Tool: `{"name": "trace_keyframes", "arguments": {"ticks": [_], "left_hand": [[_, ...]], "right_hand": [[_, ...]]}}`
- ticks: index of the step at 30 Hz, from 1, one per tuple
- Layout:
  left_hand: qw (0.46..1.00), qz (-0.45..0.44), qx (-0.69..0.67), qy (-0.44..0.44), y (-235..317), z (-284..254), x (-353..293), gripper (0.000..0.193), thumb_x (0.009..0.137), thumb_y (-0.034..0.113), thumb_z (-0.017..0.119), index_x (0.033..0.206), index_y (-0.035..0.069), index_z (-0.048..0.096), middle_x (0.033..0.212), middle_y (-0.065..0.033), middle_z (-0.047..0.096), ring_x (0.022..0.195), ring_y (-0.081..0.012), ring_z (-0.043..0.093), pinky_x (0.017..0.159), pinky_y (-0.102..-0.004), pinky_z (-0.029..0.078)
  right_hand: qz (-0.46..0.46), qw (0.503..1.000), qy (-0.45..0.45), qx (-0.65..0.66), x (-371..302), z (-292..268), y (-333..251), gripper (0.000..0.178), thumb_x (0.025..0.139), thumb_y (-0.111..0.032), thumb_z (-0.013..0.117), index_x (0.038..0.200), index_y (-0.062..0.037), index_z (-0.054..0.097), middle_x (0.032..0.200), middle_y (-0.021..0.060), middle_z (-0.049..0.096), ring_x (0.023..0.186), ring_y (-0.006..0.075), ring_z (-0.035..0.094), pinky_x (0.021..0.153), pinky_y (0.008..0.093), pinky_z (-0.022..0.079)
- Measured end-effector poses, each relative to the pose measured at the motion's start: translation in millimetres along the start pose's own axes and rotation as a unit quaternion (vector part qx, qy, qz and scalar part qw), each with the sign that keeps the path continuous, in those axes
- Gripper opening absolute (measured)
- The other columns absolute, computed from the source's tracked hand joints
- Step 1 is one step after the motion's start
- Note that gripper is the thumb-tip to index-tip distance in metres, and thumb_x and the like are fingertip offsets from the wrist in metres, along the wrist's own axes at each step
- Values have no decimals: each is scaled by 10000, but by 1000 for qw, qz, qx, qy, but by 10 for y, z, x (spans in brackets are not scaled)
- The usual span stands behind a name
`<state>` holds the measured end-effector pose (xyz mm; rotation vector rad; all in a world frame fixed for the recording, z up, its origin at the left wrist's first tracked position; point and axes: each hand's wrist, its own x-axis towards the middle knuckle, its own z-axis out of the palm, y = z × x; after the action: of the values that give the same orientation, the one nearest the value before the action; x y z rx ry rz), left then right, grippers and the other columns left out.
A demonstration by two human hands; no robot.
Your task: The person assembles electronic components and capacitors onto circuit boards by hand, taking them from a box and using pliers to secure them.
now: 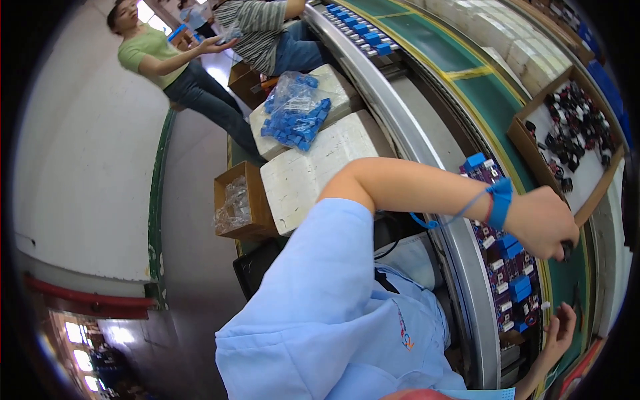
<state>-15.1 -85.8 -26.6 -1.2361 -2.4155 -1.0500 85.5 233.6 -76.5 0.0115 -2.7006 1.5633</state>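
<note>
My left hand [543, 223], with a blue strap [500, 200] on its wrist, is closed on a small black part [567, 251] above the green belt. Under it, a row of purple circuit boards [501, 267] carrying blue components lies along the metal rail [467, 267]. My right hand [559, 331] rests, fingers apart, beside the near end of the boards and holds nothing. A wooden tray [527, 143] of black and red parts sits just beyond my left hand.
White foam boxes [300, 180] stand beside me, one with a clear bag of blue parts [297, 117]. A cardboard box [257, 200] holds plastic bags. More boards with blue parts [363, 30] run farther up the line. Two other people [167, 60] stand at the far end.
</note>
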Motion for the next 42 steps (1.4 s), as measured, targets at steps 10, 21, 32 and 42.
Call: {"name": "trace_keyframes", "arguments": {"ticks": [10,21,32,42], "left_hand": [[989,24,36,-139,64,-58,-30,248,790,205,690,1005,83,678,924,-89,679,911,-287,654,747,-394,518],[980,36,62,-184,163,163,81,270,808,214,686,1028,63,648,919,-88,672,888,-280,654,708,-397,517],[975,32,91,-198,127,75,8,286,822,228,674,1073,91,662,954,-72,665,908,-269,652,715,-385,524],[964,32,108,-241,253,145,-12,294,829,224,681,1090,93,648,985,-94,656,898,-299,651,718,-398,517]], "right_hand": [[9,998,-56,-7,-200,414,-113,369,814,-53,670,1158,9,551,924,24,533,781,100,505,694,231,426],[-49,992,-62,-103,-262,431,-339,262,774,-40,702,1004,31,599,855,71,538,657,144,519,614,264,421],[3,995,-75,-66,-258,408,-328,282,799,-42,682,1050,34,579,881,79,550,670,132,524,638,260,428],[-9,994,-73,-81,-307,396,-315,289,806,-102,678,1046,26,578,876,97,562,681,163,541,650,286,441]]}}
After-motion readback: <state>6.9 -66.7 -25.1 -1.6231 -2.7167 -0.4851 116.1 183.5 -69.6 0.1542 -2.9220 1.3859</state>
